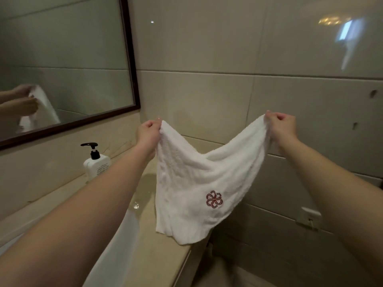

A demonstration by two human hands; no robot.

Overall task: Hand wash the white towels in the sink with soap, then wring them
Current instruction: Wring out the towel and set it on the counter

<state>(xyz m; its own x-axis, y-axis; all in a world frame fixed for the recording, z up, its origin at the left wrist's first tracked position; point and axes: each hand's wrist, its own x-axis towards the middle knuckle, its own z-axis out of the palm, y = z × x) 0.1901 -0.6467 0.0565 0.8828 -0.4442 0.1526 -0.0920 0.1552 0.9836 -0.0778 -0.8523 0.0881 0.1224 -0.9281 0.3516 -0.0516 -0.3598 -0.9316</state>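
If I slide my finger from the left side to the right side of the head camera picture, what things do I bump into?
Dark-framed wall mirror → white soap pump bottle with black nozzle → left hand → white towel with red flower emblem → right hand → small white wall fitting.

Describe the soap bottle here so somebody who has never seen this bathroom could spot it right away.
Start at the dark-framed mirror on the left wall and drop to the beige counter beneath it. The soap bottle stands upright there, left of the left hand holding up the white towel. It is the only bottle in view: a white body with a black pump top.
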